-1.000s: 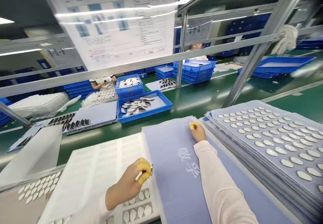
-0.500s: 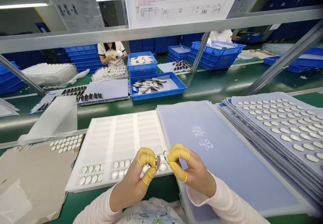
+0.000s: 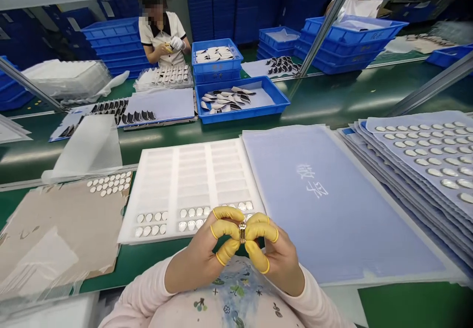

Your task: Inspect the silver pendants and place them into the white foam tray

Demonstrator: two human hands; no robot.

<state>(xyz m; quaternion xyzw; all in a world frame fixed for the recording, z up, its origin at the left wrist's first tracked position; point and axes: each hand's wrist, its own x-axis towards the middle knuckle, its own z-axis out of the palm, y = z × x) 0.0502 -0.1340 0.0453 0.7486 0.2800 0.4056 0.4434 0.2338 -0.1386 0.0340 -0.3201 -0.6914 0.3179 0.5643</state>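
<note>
My left hand (image 3: 207, 244) and my right hand (image 3: 278, 251), both with yellow finger cots, meet in front of my chest. Pinched between their fingertips are small shiny metal-rimmed oval pieces (image 3: 242, 232), seen edge-on and held close together. Whether their faces touch is hard to make out. Just beyond lies a white foam tray (image 3: 172, 182) with rows of slots. Similar white ovals (image 3: 155, 229) stand in its nearest rows, and my fingers hide part of the right-hand rows.
Right of the tray lies a bluish sheet stack (image 3: 354, 224) with white handwriting. Beyond it, white ovals (image 3: 436, 148) cover another stack. Cardboard (image 3: 74, 219) bearing ovals lies left. A blue bin (image 3: 244, 116) holds curved pieces; a co-worker (image 3: 164, 37) sits opposite. Metal posts (image 3: 325, 25) rise behind.
My right hand has come back from the far edge of the bluish sheet with an oval piece. My left hand has brought its piece against it at my chest. The view has tilted down.
</note>
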